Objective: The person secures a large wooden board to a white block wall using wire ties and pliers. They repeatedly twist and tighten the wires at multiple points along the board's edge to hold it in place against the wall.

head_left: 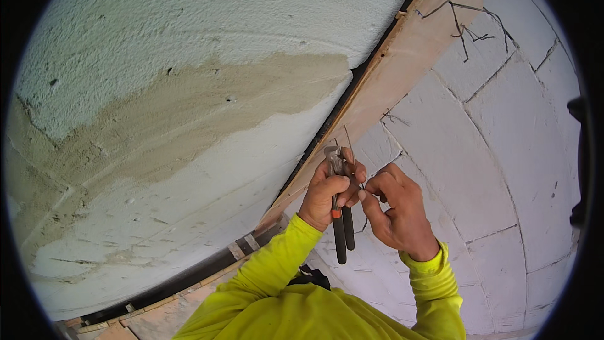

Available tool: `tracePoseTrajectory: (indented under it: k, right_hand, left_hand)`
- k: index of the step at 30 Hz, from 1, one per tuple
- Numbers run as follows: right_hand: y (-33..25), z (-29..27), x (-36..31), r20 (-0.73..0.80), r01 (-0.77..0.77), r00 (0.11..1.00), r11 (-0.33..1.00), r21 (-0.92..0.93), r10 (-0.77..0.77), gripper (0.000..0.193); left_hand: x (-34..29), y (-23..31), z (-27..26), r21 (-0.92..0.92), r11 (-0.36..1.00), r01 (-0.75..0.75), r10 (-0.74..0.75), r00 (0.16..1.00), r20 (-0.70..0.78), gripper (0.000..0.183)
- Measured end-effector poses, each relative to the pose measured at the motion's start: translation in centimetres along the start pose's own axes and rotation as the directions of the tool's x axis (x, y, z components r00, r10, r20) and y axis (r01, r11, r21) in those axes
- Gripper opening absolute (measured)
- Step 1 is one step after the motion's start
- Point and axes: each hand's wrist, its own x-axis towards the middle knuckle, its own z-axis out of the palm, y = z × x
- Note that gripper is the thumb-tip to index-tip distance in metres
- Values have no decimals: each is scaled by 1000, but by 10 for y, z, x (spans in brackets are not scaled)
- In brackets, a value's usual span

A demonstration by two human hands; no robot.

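Left hand (327, 194) is up against the wall, fist wrapped tight around a pair of pincers (340, 211), head pointing up, the two dark handles hanging down below the palm with a bit of orange showing on one of them. The metal head sits right at the edge of the plywood board (409, 50). Right hand (393, 204) is just beside it, nearly touching, fingers curled in and pinching a thin tie wire (348, 138) that sticks up past the pincer head and lies over the board (the lower run of that wire is too fine to follow from here). Both arms are in bright yellow sleeves (283, 277), reaching up from below.

Moving outward: the board runs on a slant, upper right down to lower left, with a dark gap along its left edge. More twisted wire ends (465, 28) poke out higher up the board. To the right, a wall of pale blocks (491, 170). To the left, a rough white surface (189, 25) with a wide tan patch (189, 113) across it.
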Motion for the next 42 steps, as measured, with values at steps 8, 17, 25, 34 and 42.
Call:
tracePoseTrajectory:
  k: [8,17,25,34,42]
  right_hand:
    - [8,1,-14,-14,-209,976,957,200,216,8]
    - [28,10,-45,-88,-291,926,842,455,367,30]
    - [42,41,-69,147,-421,826,421,804,544,19]
    - [62,-9,-25,-366,63,925,992,-113,-100,12]
    - [73,-51,65,-300,233,867,856,-461,-397,9]
  left_hand:
    - [15,-8,-2,255,962,-101,111,993,-28,28]
    - [13,-13,7,390,915,-101,161,979,-124,27]
    - [-1,-1,16,505,863,-33,146,972,-185,18]
    - [2,-4,5,723,691,-2,271,928,-257,8]
    - [8,-6,-2,827,561,-35,359,910,-205,6]
